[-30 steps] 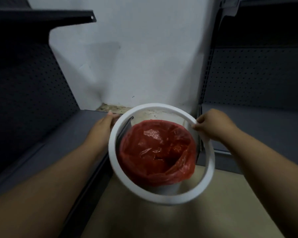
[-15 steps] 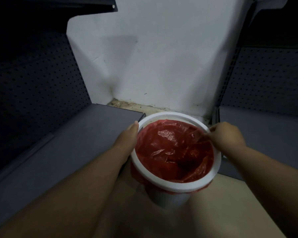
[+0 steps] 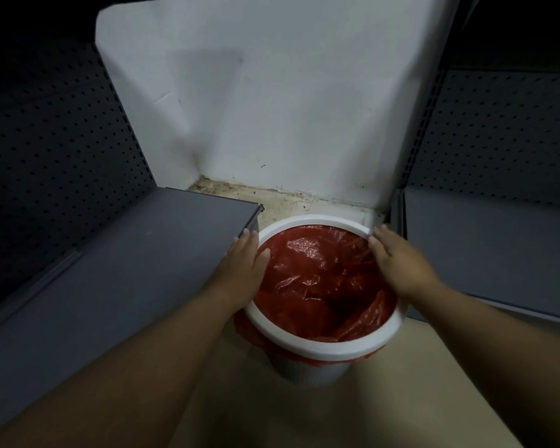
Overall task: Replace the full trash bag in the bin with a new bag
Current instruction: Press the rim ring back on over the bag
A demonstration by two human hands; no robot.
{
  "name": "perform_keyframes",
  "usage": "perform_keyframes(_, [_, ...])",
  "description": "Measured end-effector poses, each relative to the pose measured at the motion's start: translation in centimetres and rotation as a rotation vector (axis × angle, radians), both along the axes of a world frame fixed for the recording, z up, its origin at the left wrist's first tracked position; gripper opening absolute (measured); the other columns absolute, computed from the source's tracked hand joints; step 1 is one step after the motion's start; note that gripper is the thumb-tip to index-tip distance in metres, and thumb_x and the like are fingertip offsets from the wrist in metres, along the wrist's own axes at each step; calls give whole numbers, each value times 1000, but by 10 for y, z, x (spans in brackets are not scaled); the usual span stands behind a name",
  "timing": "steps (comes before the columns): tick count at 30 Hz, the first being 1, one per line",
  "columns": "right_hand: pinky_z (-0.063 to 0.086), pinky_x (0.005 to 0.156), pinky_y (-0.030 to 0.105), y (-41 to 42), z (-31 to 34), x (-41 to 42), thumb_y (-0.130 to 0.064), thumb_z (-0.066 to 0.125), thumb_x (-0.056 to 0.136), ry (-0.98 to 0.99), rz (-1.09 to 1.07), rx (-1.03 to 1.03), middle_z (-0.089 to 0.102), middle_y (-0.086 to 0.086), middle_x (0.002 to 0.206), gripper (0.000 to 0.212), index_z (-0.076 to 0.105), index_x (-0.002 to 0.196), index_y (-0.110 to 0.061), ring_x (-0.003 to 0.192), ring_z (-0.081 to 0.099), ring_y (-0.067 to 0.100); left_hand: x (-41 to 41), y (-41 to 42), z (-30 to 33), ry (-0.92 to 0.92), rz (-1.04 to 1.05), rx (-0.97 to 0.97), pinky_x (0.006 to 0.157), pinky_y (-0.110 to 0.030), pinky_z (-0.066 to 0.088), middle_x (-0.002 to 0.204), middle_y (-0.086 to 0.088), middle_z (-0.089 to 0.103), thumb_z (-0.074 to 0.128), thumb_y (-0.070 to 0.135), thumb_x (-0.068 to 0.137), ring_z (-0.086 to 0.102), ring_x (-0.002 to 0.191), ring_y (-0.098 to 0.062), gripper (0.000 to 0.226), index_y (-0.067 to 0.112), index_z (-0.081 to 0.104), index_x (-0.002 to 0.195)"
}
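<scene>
small white ribbed plastic bin [image 3: 307, 371] stands on the beige floor [image 3: 353, 415] between two dark grey metal shelves [image 3: 117, 279], lined with a crinkled red plastic bag [image 3: 324, 282]. white plastic clamp ring [image 3: 320, 345] sits level on the bin's mouth, bag edge peeking out under it. left hand [image 3: 241, 273] lies flat on the ring's left side, right hand [image 3: 398, 263] flat on its right, fingers straight, gripping nothing. ring lies directly under both palms, equally near each; looks like the next move is a straight-down press to seat it.
</scene>
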State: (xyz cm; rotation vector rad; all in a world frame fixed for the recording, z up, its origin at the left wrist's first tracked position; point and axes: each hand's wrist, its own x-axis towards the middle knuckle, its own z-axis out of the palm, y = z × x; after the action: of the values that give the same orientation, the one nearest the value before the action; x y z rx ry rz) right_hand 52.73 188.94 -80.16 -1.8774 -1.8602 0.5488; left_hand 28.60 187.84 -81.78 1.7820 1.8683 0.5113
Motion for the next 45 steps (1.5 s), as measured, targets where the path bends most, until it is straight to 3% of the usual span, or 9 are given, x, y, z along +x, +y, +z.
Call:
perform_keyframes(3, [19,115,35,-4,-5,-3,-39,23,101,32,52,-18,24,3,156,49,34,143,-18,144,22,20,0,-1,-7,157,-75,52,118,-36,0,161,1,3,17,41,100,-2,148,-16,55,19,12,151])
perform_keyframes(12, [13,117,34,2,-16,-6,-46,12,99,31,43,-33,20,0,158,56,23,147,-21,145,17,16,-5,0,-13,258,-84,81,117,-33,-6,160,2,8,11,44,98,1,147,-12,57,20,14,150])
perform_keyframes(20, [18,115,31,6,-30,-5,-47,14,98,9,44,-17,27,0,155,56,31,145,-22,144,21,14,-6,3,-21,248,-88,74,117,-31,-2,160,3,11,13,44,98,5,147,-12,57,21,17,149])
perform_keyframes(23, [26,111,33,4,-27,-4,-47,17,98,-3,52,-6,40,4,148,53,42,136,-21,139,32,18,-6,4,-16,318,-117,68,118,-32,1,160,0,14,15,46,97,8,147,-14,58,20,20,149])
perform_keyframes(26, [27,112,41,7,-26,-6,-54,16,94,-221,57,-5,49,5,138,59,46,130,-18,130,42,22,-6,9,-10,413,-138,95,118,-33,3,158,-2,20,17,48,97,12,147,-15,59,18,23,147])
perform_keyframes(29, [19,117,47,18,-22,-10,-60,11,90,-296,63,-39,45,5,143,69,42,134,-17,136,35,22,-4,14,-8,397,-170,91,118,-31,0,160,0,14,16,46,98,8,147,-13,58,19,19,149])
perform_keyframes(33, [5,119,42,23,-24,-18,-58,12,93,-304,129,-94,17,5,158,70,21,148,-15,146,13,18,1,14,-10,330,-174,71,117,-30,1,159,2,15,16,44,98,9,147,-12,57,20,20,149])
perform_keyframes(40, [1,118,47,23,-13,-15,-59,10,92,-303,150,-180,14,3,159,70,19,148,-18,147,10,17,8,11,-5,395,-157,24,119,-33,-1,161,0,7,14,47,97,3,147,-13,60,18,14,150])
perform_keyframes(45, [4,119,42,-3,-17,-21,-55,12,94,-248,78,-62,16,4,159,67,19,148,-16,147,9,18,22,-7,-12,312,-108,107,118,-31,-3,161,1,8,16,44,98,1,147,-12,57,20,16,149])
